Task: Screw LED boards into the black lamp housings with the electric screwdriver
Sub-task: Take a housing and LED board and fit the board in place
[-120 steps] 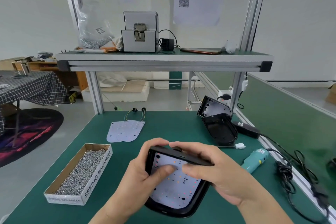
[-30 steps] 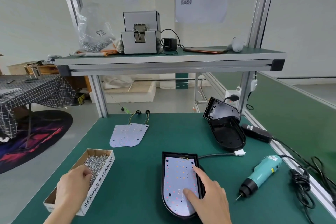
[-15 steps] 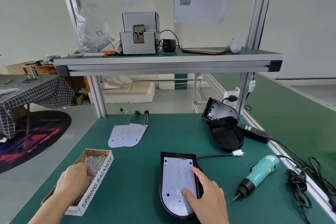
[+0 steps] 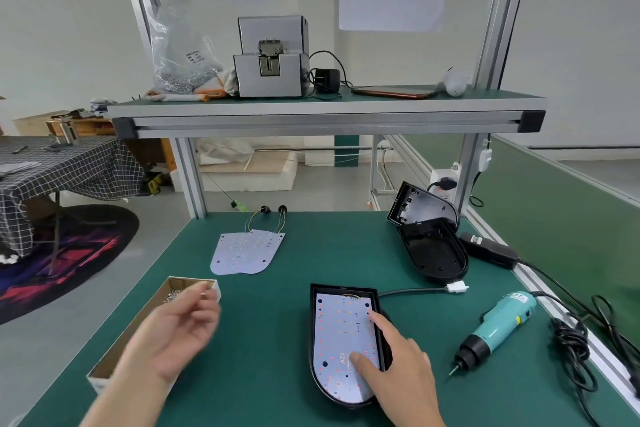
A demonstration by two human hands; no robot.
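Note:
A black lamp housing [image 4: 313, 322] lies in front of me with a white LED board [image 4: 337, 329] seated inside it. My right hand [image 4: 398, 367] presses the board down with straight index finger and thumb. My left hand [image 4: 176, 333] is lifted above the cardboard screw box [image 4: 138, 326], blurred by motion, and pinches a small screw [image 4: 203, 294] at its fingertips. The teal electric screwdriver [image 4: 498, 326] lies on the mat to the right, untouched.
Two spare LED boards [image 4: 246, 251] with wires lie at mid table. Two empty black housings [image 4: 433, 250] sit at the back right beside a power adapter [image 4: 488, 250]. Black cables [image 4: 571, 350] coil along the right edge. A shelf [image 4: 325, 114] spans overhead.
My left hand has come up out of the screw box with a screw and moved right. My right hand stays pressed on the board.

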